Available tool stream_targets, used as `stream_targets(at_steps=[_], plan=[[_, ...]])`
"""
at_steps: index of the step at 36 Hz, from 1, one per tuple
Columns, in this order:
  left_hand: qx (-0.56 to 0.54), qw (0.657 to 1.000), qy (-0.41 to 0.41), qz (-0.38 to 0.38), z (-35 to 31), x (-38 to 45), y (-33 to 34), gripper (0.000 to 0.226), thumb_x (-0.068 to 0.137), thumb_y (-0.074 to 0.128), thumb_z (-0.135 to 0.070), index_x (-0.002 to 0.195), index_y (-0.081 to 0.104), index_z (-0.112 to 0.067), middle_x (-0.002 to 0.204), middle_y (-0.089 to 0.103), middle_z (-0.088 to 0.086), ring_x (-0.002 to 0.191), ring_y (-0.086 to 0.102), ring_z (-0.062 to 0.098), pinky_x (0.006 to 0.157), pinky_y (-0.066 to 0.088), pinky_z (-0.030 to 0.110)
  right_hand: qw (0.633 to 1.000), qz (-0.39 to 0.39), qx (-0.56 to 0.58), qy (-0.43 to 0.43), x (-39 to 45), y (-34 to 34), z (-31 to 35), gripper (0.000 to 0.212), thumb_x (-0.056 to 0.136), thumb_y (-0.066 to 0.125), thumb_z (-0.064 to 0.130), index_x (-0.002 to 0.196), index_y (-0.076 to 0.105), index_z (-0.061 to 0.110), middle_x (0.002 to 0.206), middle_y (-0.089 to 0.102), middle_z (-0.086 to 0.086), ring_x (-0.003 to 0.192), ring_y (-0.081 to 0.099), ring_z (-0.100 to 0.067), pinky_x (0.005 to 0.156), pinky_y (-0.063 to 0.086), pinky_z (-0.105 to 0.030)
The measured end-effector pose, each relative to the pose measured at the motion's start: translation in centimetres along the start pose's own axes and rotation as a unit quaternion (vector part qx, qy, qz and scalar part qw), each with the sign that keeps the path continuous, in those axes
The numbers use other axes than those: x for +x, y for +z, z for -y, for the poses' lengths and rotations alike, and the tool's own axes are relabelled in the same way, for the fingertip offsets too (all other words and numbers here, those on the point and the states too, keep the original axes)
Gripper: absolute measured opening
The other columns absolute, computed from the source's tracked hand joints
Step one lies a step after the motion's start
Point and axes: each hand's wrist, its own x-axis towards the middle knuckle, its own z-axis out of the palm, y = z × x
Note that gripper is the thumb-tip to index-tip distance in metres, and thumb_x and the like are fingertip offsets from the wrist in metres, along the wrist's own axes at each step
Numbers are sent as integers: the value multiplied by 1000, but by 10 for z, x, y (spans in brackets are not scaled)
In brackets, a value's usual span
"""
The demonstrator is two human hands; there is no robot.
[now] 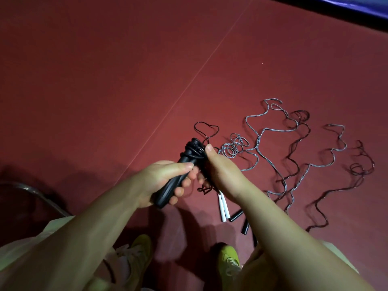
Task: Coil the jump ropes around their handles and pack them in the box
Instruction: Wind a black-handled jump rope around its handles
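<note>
- Left hand (pixel 165 175): grip clamped on black handles (pixel 178 177).
- Right hand (pixel 218 166): grip apparently pinching black rope (pixel 194 151) coils at the handle tops.
- Loose ropes (pixel 294 156) lie on red floor (pixel 105 80).

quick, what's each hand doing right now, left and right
Left hand: grips the black handles.
Right hand: fingers curled on the black rope wound round the handles' top; thumb presses it.
</note>
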Motion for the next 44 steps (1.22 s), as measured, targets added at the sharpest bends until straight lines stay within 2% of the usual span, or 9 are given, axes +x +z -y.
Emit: stream_targets(at_steps=[5,10,15,19,24,29,36,41,44], plan=[[93,992,15,-80,1,6,-7,22,94,56,-29,85,61,-10,62,51,-2,47,43,11,44,33,20,998,0,-43,55,3,10,-3,73,91,23,70,66,63,15,68,54,-18,57,46,-24,55,36,-32],[160,976,41,-141,2,14,-13,27,91,62,-33,81,61,-8,60,54,-3,43,46,8,42,37,19,993,21,-80,82,-6,21,-1,67,103,20,52,60,58,17,47,51,2,37,40,-10,42,31,-21],[212,964,54,-152,0,13,-24,26,86,65,-44,75,75,-22,60,58,-9,58,52,14,59,42,28,996,-3,5,93,-1,16,2,65,102,18,54,81,65,14,52,37,4,36,28,-7,38,22,-19],[226,960,41,-158,2,12,-24,57,67,65,-59,83,65,-5,72,60,7,59,53,20,63,42,31,975,23,-215,45,-6,10,13,49,102,36,45,73,61,16,51,41,8,44,35,-10,49,28,-27],[276,943,32,-184,8,19,-30,39,89,61,-43,79,63,-6,70,60,4,59,53,18,65,42,29,895,79,-439,-30,-14,0,19,27,97,49,27,82,57,5,72,57,-12,71,53,-32,65,42,-39],[347,930,-37,-117,13,23,-31,33,88,63,-44,73,57,-15,66,60,-1,57,53,16,63,41,26,863,91,-489,-83,-20,-11,25,23,96,53,29,97,66,10,78,62,-9,76,54,-26,69,40,-38],[463,883,-80,-14,14,19,-13,30,85,65,-46,84,61,-16,75,62,-3,67,58,16,73,49,30,899,125,-407,-103,-22,-19,27,13,91,65,24,86,72,15,78,71,-4,75,63,-20,74,49,-38],[530,840,-78,86,12,11,4,34,86,63,-48,67,55,-21,55,53,-12,45,49,-1,53,41,15,936,143,-307,-92,-22,-17,28,15,83,75,19,71,68,14,58,63,6,54,56,-9,57,45,-27],[511,848,-67,121,8,5,8,37,81,66,-52,79,61,-15,61,56,-9,50,50,2,55,41,16,955,153,-241,-83,-19,-16,29,21,80,78,17,65,64,22,54,59,11,54,48,-5,54,39,-23]])
